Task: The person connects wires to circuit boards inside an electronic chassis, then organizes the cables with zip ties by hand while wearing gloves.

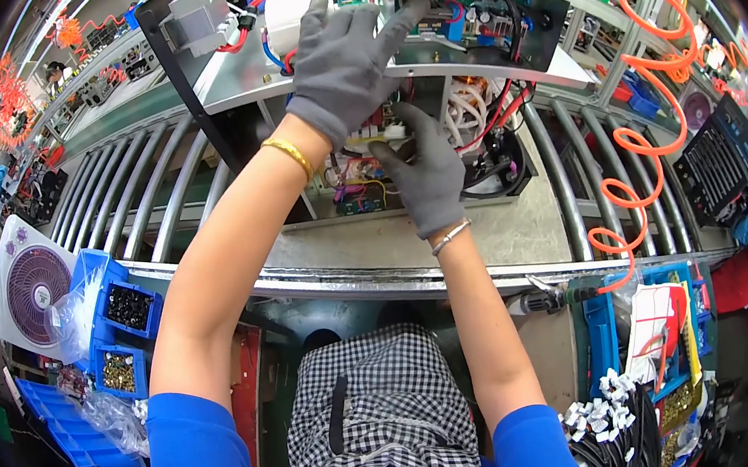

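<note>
My left hand [343,65], in a grey glove, reaches over an opened electrical machine. Its fingers are spread, beside a white cylinder [295,21] on the upper metal shelf [239,76], and one finger stretches right toward the circuit board [483,17]. Lower down, my right hand [430,173], gloved too, is at the opening of the lower compartment. Its thumb and forefinger stand apart, near a small white part [394,130] among wires and boards; the other fingers are partly hidden. White thick cables [468,112] and red wires [503,115] lie right of it.
The machine rests on a board [375,247] over a roller conveyor [150,184]. An orange coiled hose [635,197] hangs at right above a power screwdriver [545,299]. Left are a fan [33,283] and blue bins of black [129,307] and brass screws [118,370]. Cables [627,426] hang lower right.
</note>
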Demonstrator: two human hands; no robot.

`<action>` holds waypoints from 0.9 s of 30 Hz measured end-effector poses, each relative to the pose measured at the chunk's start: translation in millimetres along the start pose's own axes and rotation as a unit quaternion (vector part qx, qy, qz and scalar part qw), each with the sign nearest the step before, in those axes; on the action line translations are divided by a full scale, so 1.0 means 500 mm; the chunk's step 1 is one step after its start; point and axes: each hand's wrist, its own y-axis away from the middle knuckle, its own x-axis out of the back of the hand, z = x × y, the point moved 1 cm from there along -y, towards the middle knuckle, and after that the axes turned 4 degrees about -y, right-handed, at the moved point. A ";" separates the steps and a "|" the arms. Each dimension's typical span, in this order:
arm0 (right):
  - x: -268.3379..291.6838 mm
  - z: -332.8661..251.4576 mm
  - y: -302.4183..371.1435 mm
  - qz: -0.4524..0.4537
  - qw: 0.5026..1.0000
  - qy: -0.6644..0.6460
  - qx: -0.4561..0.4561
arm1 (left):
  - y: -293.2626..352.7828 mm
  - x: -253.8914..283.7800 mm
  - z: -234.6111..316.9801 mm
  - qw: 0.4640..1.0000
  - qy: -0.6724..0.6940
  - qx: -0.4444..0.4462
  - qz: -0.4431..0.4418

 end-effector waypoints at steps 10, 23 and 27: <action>-0.034 -0.015 0.002 0.125 0.890 -0.376 -0.227 | -0.056 0.132 -0.056 0.964 0.222 0.046 -0.138; -0.039 0.013 -0.077 -0.072 0.980 -0.156 -0.096 | 0.026 0.074 -0.133 0.957 0.216 0.194 -0.019; -0.028 -0.003 -0.092 -0.036 0.998 0.059 0.008 | 0.022 0.080 -0.126 0.961 0.193 0.197 -0.027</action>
